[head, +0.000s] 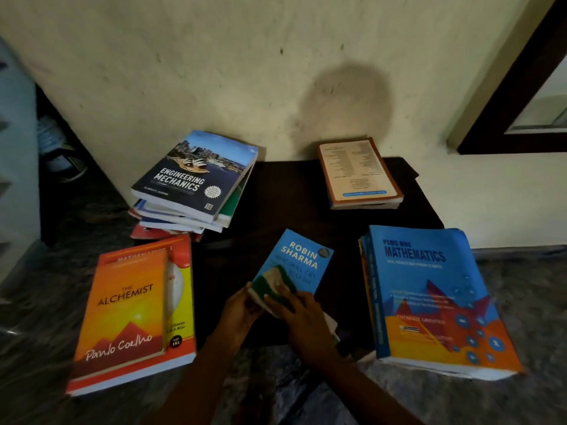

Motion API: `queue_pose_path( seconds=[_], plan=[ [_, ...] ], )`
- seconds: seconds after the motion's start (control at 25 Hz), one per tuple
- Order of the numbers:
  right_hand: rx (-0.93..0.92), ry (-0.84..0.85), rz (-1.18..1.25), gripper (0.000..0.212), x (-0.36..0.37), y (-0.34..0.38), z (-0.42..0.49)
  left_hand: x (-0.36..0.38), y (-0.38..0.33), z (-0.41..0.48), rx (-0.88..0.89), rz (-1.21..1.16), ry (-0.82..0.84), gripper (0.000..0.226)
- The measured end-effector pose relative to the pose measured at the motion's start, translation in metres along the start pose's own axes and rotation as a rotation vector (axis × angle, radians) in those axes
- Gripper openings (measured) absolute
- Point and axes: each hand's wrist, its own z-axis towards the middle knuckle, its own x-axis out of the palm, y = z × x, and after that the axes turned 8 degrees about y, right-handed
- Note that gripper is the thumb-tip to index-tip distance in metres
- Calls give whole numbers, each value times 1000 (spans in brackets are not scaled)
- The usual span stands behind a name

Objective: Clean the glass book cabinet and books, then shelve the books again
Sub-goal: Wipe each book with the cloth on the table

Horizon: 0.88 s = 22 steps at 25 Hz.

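Nearest the camera, the left hand (237, 314) pinches the lower left corner of the Robin Sharma book (302, 256), fingers curled narrowly round its edge. The right hand (303, 323) lies on the lower part of the cover, its fingers bent over a green and beige cloth (280, 277) and pressing it against the book. The book lies face up on a dark surface (285, 194). To the left, The Alchemist paperback (125, 305) lies on an orange Mathematics book (187, 348). To the right sits a blue Mathematics textbook (429, 286) on other books. Farther back, the Engineering Mechanics book (196, 176) tops a skewed stack, and a book lying back cover up (357, 173) rests near the wall (214, 72).
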Motion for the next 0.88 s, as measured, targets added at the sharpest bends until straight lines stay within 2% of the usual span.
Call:
queue_pose_path(
  seconds=[0.08, 0.16, 0.24, 0.28, 0.36, 0.48, 0.56, 0.68, 0.76, 0.88],
  plan=[
    [50, -114, -18, 62, -15, -21, 5, 0, 1, 1, 11, 13, -7, 24],
    [324, -219, 4, 65, -41, -46, 26, 0, 2, 2, 23, 20, -9, 22],
    [564, -132, 77, 63, -55, -64, 38, -1, 2, 2, 30, 18, -4, 21],
    [588, -90, 72, 65, -55, -64, 38, -2, 2, 2, 30, 18, -1, 21],
    [467, -168, -56, 69, -38, -56, 31, -3, 3, 3, 32, 24, 1, 21],
    [377, -169, -34, 75, -4, -36, 6, 0, 3, 3, 40, 39, -18, 21],
    [301, -150, 39, 69, 3, -17, -11, -1, 5, 3, 48, 59, -30, 20],
    [197, -212, 18, 64, 11, -10, -32, 4, 5, -2, 65, 132, -18, 16],
    [192, -293, 58, 65, 0, -17, -37, 13, 6, -7, 128, 172, -14, 14],
    [280, -400, 207, 68, -31, -30, -36, 29, -9, -18, 300, 121, 34, 19]
  ],
)
